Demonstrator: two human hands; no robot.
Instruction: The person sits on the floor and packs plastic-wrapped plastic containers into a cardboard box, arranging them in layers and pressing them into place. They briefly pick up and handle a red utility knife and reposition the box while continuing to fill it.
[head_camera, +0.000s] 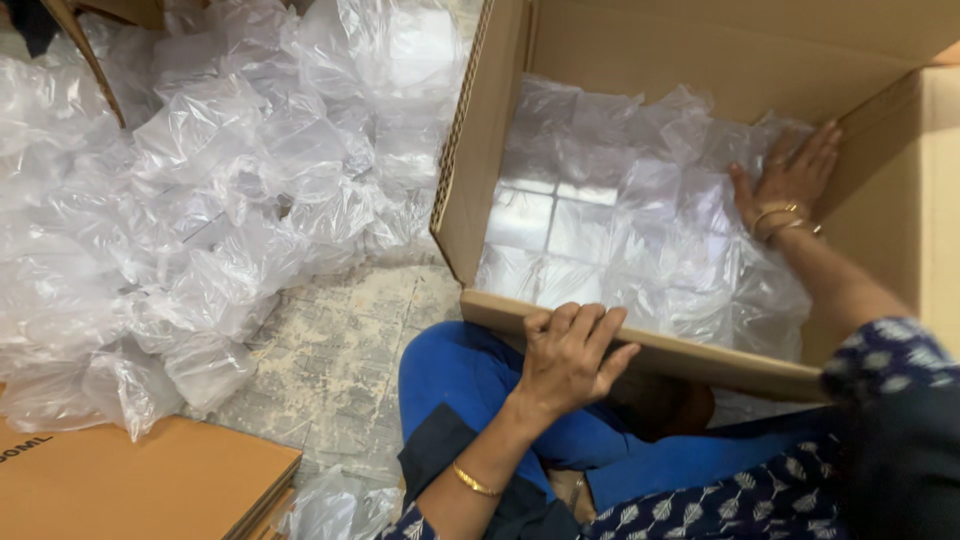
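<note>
Open cardboard box (500, 130) sits right of centre, clear plastic packets (610, 230) laid in rows inside. Left hand (570, 355) on the box's near wall; right hand (790, 175) inside, flat on the packets at the right. Heap of loose packets (200, 190) on the floor (340, 340) left of the box. Flat cardboard stack (140, 485) at near left.

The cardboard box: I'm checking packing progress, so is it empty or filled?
Filled: the cardboard box is open, with clear plastic packets covering its inside. How deep they go cannot be told.

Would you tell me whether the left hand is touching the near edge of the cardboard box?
Touching. The head view shows the left hand with its fingers curled over the near wall of the cardboard box, with no gap.
</note>
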